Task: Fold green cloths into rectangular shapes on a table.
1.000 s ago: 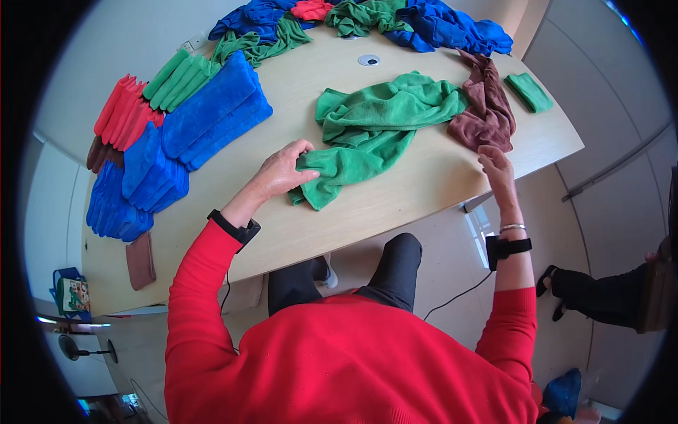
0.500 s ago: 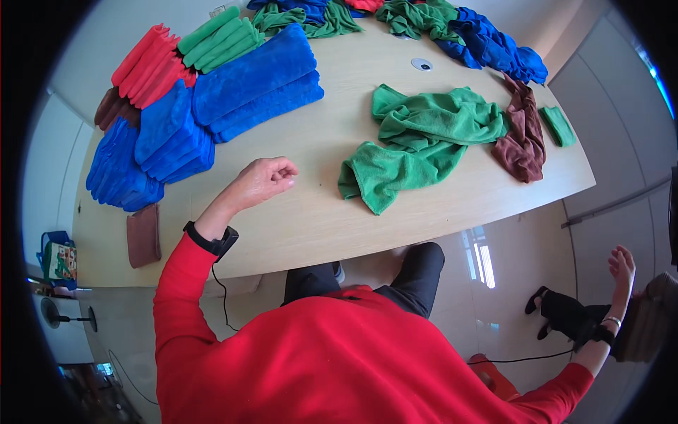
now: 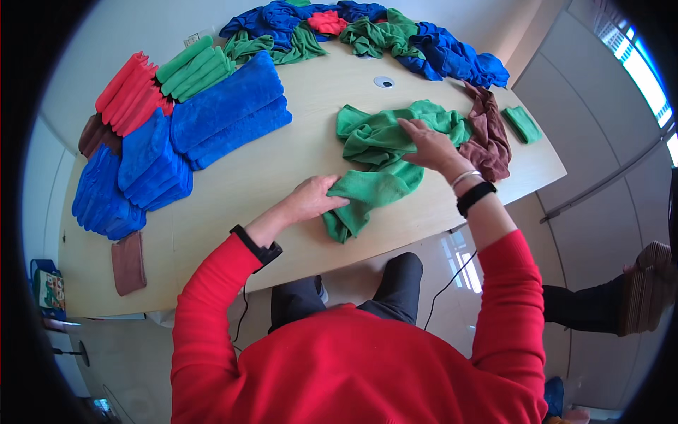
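1. Where half a second ago the right hand hung off the table edge, well away from the cloth, it now lies flat on the crumpled green towel, fingers spread over the bunched middle.
2. The left hand has moved too — from bare tabletop to the towel's near end, where its fingers curl against the folded edge; whether it pinches the fabric or only presses it, I cannot tell.
3. Both hands are now on the same towel, which I take to mean it is being smoothed or folded.
4. The towel lies between the hands on the wooden table, near the front edge.
5. Just past the right hand sits a crumpled brown towel, touching the green one — it may crowd any spreading that way. A small folded green cloth lies beyond it.
6. Off beyond the left hand stand stacks of folded blue towels, red towels and green towels, well apart from the work.
7. Farther than both hands, a heap of unfolded towels lines the far edge.
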`<state>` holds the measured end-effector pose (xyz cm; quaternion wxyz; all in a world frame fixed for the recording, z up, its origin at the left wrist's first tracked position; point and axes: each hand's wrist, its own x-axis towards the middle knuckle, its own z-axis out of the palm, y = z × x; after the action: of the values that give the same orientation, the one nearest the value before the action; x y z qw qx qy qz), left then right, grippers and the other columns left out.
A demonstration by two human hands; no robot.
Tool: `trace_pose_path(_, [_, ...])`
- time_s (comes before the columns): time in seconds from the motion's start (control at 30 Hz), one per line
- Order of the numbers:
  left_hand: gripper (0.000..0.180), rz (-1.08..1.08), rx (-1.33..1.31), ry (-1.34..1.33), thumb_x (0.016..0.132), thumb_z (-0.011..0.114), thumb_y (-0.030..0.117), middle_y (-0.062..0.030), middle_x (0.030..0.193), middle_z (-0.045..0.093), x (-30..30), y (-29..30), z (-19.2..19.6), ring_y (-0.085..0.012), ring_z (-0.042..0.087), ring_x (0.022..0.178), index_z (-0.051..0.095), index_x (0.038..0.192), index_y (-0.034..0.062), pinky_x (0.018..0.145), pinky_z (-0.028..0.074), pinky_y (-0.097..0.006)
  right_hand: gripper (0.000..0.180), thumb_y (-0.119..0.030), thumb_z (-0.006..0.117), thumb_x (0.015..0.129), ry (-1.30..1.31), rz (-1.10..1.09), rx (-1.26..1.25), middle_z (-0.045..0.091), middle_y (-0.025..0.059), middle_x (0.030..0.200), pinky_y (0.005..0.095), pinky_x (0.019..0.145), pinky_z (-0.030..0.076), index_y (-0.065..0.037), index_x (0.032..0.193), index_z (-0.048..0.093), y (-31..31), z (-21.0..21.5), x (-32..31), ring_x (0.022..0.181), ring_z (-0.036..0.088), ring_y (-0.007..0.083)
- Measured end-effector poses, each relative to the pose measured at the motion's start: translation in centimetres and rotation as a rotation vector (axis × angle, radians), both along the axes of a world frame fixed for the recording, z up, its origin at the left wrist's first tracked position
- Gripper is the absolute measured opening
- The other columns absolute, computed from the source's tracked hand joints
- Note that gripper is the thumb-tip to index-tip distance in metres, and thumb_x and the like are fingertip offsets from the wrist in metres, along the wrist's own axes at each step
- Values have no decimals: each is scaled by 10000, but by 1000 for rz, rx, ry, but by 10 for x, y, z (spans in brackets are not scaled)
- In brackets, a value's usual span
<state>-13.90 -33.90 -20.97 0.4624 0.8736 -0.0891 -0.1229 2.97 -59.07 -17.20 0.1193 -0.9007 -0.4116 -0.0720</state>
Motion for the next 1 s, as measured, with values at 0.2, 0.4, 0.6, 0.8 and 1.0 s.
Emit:
trace_pose_path(0.2, [436, 357, -475, -84, 848, 628, 123, -42, 1134, 607, -63, 64, 60, -123, 545, 1043, 512, 1255, 15, 928, 414, -271, 280, -157, 543, 751, 156, -398, 367, 653, 201, 841, 424, 770, 512, -105, 1000, 658, -6, -4, 70, 837, 654, 334])
trace_pose_path(0.4, [442, 601, -601, -12, 840, 616, 79, -39, 1157, 589, -109, 121, 22, -131, 538, 1062, 496, 1262, 26, 945, 395, -269, 261, -253, 584, 791, -13, -645, 863, 641, 83, 672, 305, 549, 497, -79, 970, 661, -110, 104, 129, 552, 619, 172])
trace_pose_path(0.6, [454, 703, -517, -63, 824, 613, 47, -47, 1165, 582, -112, 141, -3, -129, 548, 1048, 485, 1259, 24, 922, 408, -259, 428, -322, 603, 789, -200, -576, 353, 675, 149, 941, 366, 769, 512, -88, 1147, 601, -146, 87, 130, 834, 663, 271])
trace_pose_path(0.8, [385, 930, 392, -383, 843, 605, 56, -98, 1049, 604, -124, 151, -17, -187, 599, 922, 494, 1211, 54, 782, 472, -266, 491, -325, 648, 781, 117, -201, 7, 574, 212, 1190, 408, 946, 430, -29, 1165, 570, -71, -33, 48, 1127, 536, 342])
trace_pose_path(1.0, [183, 787, 562, -377, 798, 666, 85, -76, 857, 605, -139, 101, 5, -187, 604, 725, 579, 955, 50, 629, 481, -318, 345, -296, 654, 767, 61, -450, -112, 580, 212, 1063, 442, 860, 454, -11, 949, 583, -71, -75, 10, 998, 564, 357])
